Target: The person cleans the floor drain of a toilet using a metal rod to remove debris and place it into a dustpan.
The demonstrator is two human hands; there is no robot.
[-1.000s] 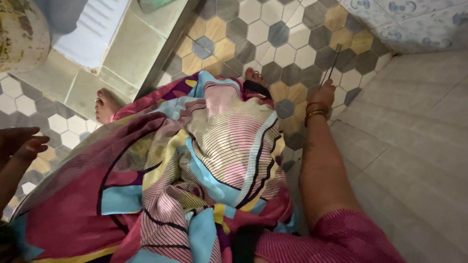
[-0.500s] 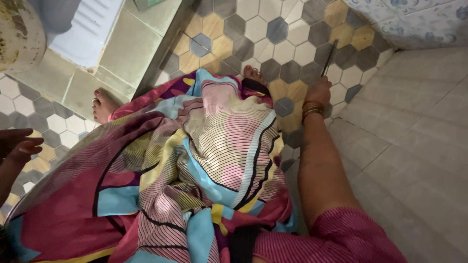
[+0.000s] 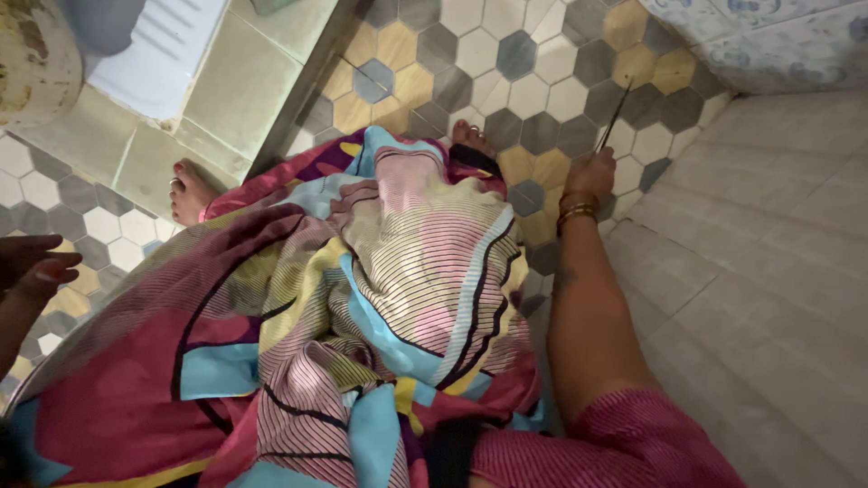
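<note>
left hand (image 3: 36,267): far left edge of view, well left of the draped cloth; fingers loosely curled, nothing in it, touching nothing visible; hangs above the hexagon floor tiles.
round pale vessel (image 3: 32,59): top left corner, stained and worn, only part in view; well up-left of the draped cloth.
white ribbed panel (image 3: 158,54): just right of the vessel, beyond the cloth's top edge; plain greenish tiles around it.
left foot (image 3: 187,192): bare, pokes out at the cloth's upper left hem, on a greenish tile beside the hexagon tiles.
draped cloth (image 3: 362,298): landmark, centre of view; pink, sky-blue, yellow with thin black stripes; covers the person's legs from bottom edge up to both feet.
right foot (image 3: 470,140): bare, at the cloth's top hem, on the hexagon floor tiles (image 3: 533,63) (grey, white, yellow).
right hand (image 3: 589,176): just right of the cloth's upper right side; gold bangles on the wrist, arm running down to a pink sleeve at bottom edge.
grip: right hand closed around the lower end of a thin dark stick (image 3: 615,116); exact finger wrap too small to tell.
thin dark stick: up-right of the cloth, slanting up and right from the fist, over the hexagon tiles; what kind of tool, cannot tell.
grey slab surface (image 3: 759,271): fills the right side, right of the arm.
patterned blue-white tiles (image 3: 759,36): top right corner.
</note>
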